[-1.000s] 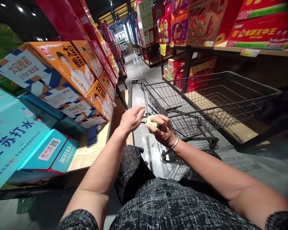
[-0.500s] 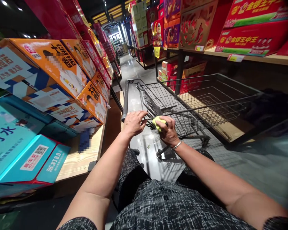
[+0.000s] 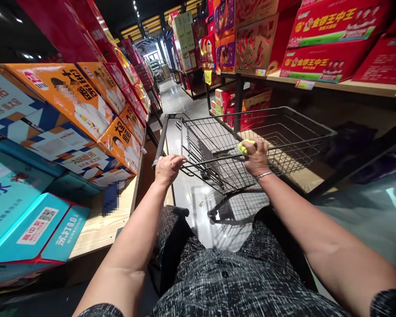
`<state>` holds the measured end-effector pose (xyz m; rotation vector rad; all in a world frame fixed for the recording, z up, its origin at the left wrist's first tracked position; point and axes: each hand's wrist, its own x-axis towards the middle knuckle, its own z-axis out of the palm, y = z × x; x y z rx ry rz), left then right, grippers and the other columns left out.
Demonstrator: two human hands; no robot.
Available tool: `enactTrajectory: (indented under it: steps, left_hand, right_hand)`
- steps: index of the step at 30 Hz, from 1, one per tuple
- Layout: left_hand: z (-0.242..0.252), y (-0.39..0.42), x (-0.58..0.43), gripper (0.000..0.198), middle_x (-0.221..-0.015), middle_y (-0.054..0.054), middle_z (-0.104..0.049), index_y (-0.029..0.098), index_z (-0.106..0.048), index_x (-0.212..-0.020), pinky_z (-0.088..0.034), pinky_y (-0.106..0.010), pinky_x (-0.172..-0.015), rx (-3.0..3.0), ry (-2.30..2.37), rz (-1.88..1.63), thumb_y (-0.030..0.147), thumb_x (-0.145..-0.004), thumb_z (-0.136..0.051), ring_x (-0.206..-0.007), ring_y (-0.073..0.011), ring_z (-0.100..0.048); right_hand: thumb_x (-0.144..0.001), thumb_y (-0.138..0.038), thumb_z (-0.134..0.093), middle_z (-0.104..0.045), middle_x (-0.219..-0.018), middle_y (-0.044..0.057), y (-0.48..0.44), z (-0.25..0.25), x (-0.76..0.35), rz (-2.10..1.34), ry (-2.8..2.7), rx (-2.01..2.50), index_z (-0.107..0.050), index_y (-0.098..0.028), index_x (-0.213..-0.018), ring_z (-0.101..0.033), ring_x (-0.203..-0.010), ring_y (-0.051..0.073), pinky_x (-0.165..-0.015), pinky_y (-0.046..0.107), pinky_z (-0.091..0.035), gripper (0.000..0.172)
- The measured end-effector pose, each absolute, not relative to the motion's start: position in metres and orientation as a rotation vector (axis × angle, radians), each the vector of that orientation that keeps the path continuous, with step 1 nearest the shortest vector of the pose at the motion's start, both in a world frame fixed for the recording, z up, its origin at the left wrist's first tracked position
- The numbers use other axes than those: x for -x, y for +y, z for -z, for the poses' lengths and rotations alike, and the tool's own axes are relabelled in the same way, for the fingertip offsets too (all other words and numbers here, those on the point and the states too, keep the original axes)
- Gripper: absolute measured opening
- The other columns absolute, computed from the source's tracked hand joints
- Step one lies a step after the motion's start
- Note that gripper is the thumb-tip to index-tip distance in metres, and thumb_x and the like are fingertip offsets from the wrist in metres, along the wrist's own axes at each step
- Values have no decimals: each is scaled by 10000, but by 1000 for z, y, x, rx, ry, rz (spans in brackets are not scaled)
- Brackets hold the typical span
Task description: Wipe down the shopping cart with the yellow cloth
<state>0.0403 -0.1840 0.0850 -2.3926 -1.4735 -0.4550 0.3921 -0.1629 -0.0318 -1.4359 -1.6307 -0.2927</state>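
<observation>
A grey wire shopping cart (image 3: 285,139) stands slanted before me, its long black handle (image 3: 161,141) on the left. My left hand (image 3: 169,169) is closed over the cart's near corner, where the handle meets the basket. In my right hand (image 3: 258,160) is a crumpled yellow-green cloth (image 3: 245,148), pressed at the near top rim of the basket, about halfway along it. The wire basket holds no goods that I can see.
Orange cartons (image 3: 69,94) and turquoise boxes (image 3: 53,229) are stacked on a wooden shelf (image 3: 95,235) at the left. Red boxes (image 3: 317,61) line a shelf at the right. Between them a shiny tiled aisle (image 3: 180,94) runs back.
My right hand has slid the cloth along the near rim, away from the handle and to the right. The left hand now closes on the corner. The whole view has shifted slightly.
</observation>
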Motion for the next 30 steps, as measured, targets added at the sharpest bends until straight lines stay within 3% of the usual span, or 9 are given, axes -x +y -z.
enactTrajectory:
  steps: [4, 14, 20, 26, 30]
  left_hand:
    - [-85, -190, -33, 280, -1033, -44, -770, 289, -761, -1068, -391, -360, -802, 2364, -1483, 442, 435, -1043, -524, -972, -228, -700]
    - [-86, -203, 9, 307, -896, -60, -715, 266, -765, -1028, -367, -359, -765, 2279, -1586, 364, 433, -1037, -508, -871, -232, -671]
    - [-86, -208, 37, 275, -908, -65, -716, 258, -746, -1021, -354, -383, -780, 2228, -1675, 290, 381, -1030, -500, -929, -257, -666]
    - [-87, -219, 33, 326, -936, -65, -737, 240, -713, -925, -359, -400, -807, 2204, -1679, 380, 502, -998, -535, -942, -268, -659]
    - [-85, -220, 28, 307, -905, -61, -742, 239, -695, -870, -350, -410, -817, 2155, -1679, 430, 464, -999, -530, -912, -262, -653]
  right_hand:
    - [-781, -59, -522, -435, -1363, 151, -165, 44, -398, 347, -1483, 1512, -614, -215, -1216, -404, -1271, 327, -1103, 554, -363, 472]
    - [-803, -87, -472, -460, -1329, 117, -156, 41, -344, 250, -1548, 1482, -650, -256, -1182, -409, -1218, 302, -1079, 511, -391, 452]
    - [-723, -63, -522, -466, -1316, 126, -132, 26, -323, 118, -1808, 1475, -651, -226, -1246, -407, -1173, 314, -1008, 480, -423, 564]
    - [-672, -75, -548, -486, -1224, 121, -99, 8, -324, 39, -2009, 1470, -635, -233, -1272, -426, -1094, 291, -975, 468, -423, 627]
    - [-669, -42, -560, -505, -1186, 119, -106, 0, -286, -54, -2056, 1395, -628, -243, -1296, -442, -1061, 284, -959, 469, -452, 661]
